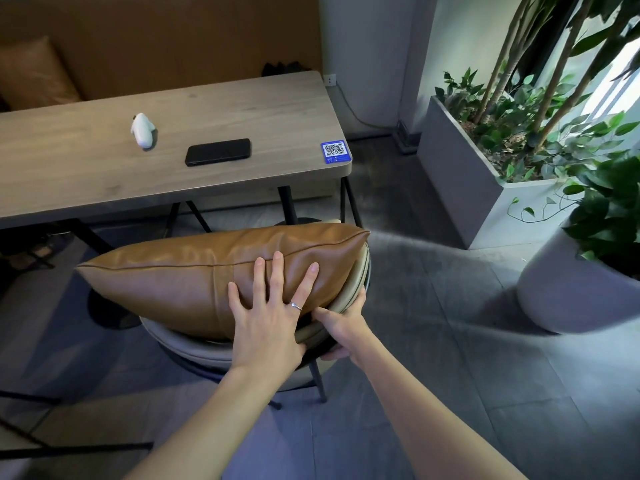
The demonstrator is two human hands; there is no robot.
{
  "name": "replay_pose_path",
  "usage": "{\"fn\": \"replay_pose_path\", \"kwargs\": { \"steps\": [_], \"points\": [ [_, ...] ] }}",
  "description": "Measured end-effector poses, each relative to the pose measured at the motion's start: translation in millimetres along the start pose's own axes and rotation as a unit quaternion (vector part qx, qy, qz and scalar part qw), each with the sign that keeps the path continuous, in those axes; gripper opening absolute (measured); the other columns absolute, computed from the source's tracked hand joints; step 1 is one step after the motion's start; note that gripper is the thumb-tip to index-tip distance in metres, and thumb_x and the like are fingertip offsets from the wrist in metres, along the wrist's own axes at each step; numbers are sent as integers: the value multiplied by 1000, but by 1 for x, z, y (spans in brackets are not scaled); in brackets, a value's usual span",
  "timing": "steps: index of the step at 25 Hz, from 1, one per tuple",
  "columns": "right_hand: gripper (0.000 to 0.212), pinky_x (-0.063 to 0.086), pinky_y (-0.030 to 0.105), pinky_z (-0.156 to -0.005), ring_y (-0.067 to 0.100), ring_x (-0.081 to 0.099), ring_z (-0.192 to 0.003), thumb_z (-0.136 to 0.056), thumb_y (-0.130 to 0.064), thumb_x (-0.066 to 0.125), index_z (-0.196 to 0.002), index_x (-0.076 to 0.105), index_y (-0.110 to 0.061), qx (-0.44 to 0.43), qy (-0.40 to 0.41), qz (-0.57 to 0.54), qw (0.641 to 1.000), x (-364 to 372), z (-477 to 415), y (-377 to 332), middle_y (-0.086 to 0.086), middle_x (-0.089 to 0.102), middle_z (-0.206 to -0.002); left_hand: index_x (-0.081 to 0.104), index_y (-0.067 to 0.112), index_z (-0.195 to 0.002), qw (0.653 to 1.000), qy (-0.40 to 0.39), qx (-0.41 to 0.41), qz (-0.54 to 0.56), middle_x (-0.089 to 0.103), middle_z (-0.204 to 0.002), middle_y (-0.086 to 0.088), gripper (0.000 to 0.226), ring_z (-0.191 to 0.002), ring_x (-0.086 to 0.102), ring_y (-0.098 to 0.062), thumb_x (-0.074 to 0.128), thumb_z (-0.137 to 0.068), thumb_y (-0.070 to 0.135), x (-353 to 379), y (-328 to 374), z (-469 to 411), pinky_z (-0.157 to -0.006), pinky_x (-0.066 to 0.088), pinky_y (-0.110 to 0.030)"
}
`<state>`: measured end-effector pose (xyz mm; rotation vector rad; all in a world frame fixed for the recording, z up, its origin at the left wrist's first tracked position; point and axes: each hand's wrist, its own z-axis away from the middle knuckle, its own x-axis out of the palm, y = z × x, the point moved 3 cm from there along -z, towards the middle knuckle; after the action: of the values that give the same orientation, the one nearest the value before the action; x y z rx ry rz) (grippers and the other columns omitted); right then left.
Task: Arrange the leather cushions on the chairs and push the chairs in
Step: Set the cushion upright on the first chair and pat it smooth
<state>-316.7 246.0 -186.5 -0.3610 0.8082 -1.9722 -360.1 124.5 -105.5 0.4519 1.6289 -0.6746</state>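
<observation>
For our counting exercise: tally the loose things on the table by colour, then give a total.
Black: 1, the phone
White: 1, the small gadget
Blue: 1, the QR card
Total: 3 on the table

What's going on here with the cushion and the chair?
A person is settling a brown leather cushion onto a chair. The left hand lies flat, fingers spread, on the cushion, while the right hand grips the chair's backrest edge. The chair stands apart from the wooden table, not yet pushed in.
</observation>
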Motion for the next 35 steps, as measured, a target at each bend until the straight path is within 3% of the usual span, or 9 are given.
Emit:
{"fn": "replay_pose_path", "kwargs": {
  "steps": [3, 14, 18, 22, 26, 31, 33, 35],
  "points": [
    [130, 64, 62, -77, 44, 63, -121, -81, -37, 79, -153, -29, -51, -1, -10, 2, 1000, -4, 0, -1, 10, 45, -156, -44, 40, -142, 1000, -4, -6, 1, -12, -169, -19, 135, -154, -7, -42, 74, -77, 54, 2, 4, -3, -114, 13, -71],
    [126, 65, 60, -80, 42, 60, -120, -85, -37, 78, -157, -25, -47, -15, -17, 10, 1000, -7, 3, 2, 7, 40, -156, -34, 39, -149, 1000, 8, -17, -17, 4, -169, -20, 149, -153, 5, -42, 85, -61, 56, 8, 5, -1, -111, 21, -72],
    [127, 65, 58, -80, 42, 62, -115, -86, -37, 78, -157, -27, -46, -18, -24, 14, 999, -9, 4, 1, 7, 37, -158, -42, 40, -144, 999, -4, -23, -26, -7, -169, -19, 144, -154, -3, -41, 80, -69, 59, 6, 6, -1, -114, 16, -70],
    [135, 67, 53, -76, 47, 68, -112, -77, -46, 80, -152, -32, -51, -16, -24, 29, 999, -8, 4, 3, 7, 36, -162, -47, 39, -140, 999, -14, -29, -36, -16, -168, -17, 138, -154, -10, -40, 74, -77, 59, 2, 8, -1, -116, 13, -69],
    [142, 68, 47, -61, 47, 69, -111, -67, -50, 84, -150, -30, -57, -15, -34, 18, 999, -9, 3, 5, 9, 44, -160, -49, 38, -137, 999, -22, -24, -37, -19, -168, -18, 136, -154, -11, -40, 71, -78, 64, -2, 9, -1, -117, 13, -68],
    [125, 66, 44, -77, 43, 71, -107, -81, -45, 82, -160, -16, -50, -16, -41, 2, 999, -9, 9, 8, 10, 48, -156, -40, 46, -142, 998, -42, -10, 35, -20, -169, -11, 121, -155, -16, -35, 65, -85, 62, -14, 2, 2, -119, 8, -66],
    [112, 63, 47, -87, 39, 71, -103, -85, -44, 80, -163, 0, -44, -10, -39, 1, 999, -11, 16, 10, 10, 53, -152, -22, 48, -153, 994, -51, 5, 92, -17, -170, -6, 104, -156, -15, -31, 62, -91, 54, -22, -5, 5, -120, 5, -63],
    [89, 58, 47, -96, 35, 66, -109, -86, -42, 76, -160, 27, -30, -24, -15, 84, 996, -14, 33, 7, 7, 56, -148, 2, 44, -158, 989, -53, 9, 135, -5, -172, -2, 82, -157, -7, -26, 57, -97, 46, -34, -16, 15, -122, 8, -59]
  ]
}}
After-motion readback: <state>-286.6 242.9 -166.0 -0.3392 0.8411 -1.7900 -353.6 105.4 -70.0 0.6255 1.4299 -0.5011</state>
